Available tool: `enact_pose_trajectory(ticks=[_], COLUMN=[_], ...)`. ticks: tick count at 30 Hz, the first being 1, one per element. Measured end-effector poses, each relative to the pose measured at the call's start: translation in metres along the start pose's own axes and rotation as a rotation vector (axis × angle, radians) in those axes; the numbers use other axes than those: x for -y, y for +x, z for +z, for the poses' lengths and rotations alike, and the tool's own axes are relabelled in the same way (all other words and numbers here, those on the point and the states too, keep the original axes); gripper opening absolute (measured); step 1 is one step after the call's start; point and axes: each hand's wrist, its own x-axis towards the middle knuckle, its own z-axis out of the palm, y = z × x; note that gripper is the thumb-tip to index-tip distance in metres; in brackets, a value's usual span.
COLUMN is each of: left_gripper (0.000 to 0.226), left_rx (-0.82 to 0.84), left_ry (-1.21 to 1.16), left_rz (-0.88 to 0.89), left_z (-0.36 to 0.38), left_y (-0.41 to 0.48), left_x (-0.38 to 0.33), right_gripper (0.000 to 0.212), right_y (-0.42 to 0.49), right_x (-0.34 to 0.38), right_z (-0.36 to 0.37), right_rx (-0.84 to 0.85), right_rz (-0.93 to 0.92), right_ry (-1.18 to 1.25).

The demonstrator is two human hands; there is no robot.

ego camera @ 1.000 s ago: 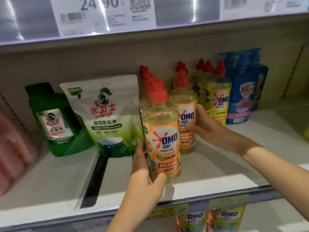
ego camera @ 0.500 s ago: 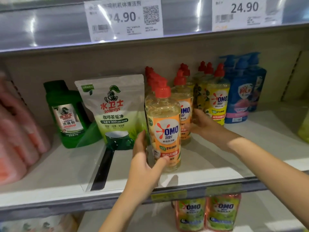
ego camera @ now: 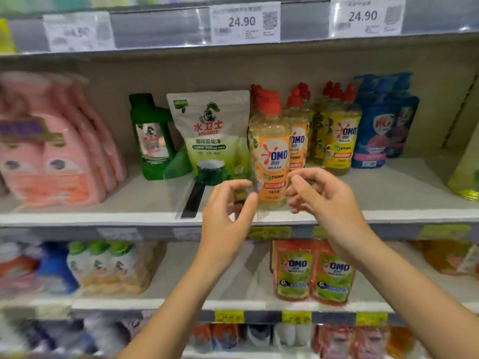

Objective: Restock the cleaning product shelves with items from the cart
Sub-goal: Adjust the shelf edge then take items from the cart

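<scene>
An orange-labelled OMO bottle (ego camera: 270, 156) with a red cap stands upright at the front of the middle shelf (ego camera: 388, 203), heading a row of like bottles. A second row (ego camera: 299, 136) stands just right of it, then yellow-labelled OMO bottles (ego camera: 342, 141). My left hand (ego camera: 228, 203) hovers in front of the shelf edge, left of the front bottle, fingers loosely curled and holding nothing. My right hand (ego camera: 318, 195) hovers on the bottle's right side, fingers relaxed, apart from it. No cart is in view.
A white-green Seaways pouch (ego camera: 210, 136) and a green bottle (ego camera: 151, 141) stand left of the row, by a clear divider with a black strip (ego camera: 193, 200). Pink refill bags (ego camera: 51, 151) fill the far left, blue pump bottles (ego camera: 383, 125) the right. Green OMO packs (ego camera: 313, 275) sit on the lower shelf.
Both hands have let go of the OMO bottles and drawn back from the shelf. The view has pulled away, so lower shelves now show.
</scene>
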Motion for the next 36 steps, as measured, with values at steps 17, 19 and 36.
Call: enact_pose_trajectory(ticks=[17, 19, 36], left_gripper=[0.017, 0.019, 0.022], left_rx=[-0.530, -0.629, -1.171], left_ry=[0.391, 0.457, 0.537], left_rz=[-0.661, -0.758, -1.192], left_z=[-0.227, -0.259, -0.373], left_y=[-0.283, -0.323, -0.548], left_x=[0.030, 0.035, 0.042], right_gripper=[0.017, 0.016, 0.043], right_y=[-0.189, -0.215, -0.483], right_x=[-0.051, -0.062, -0.190], right_z=[0.262, 0.299, 0.517], right_rx=[0.894, 1.016, 1.757], right_rz=[0.516, 0.560, 0.375], right_ry=[0.237, 0.212, -0.570])
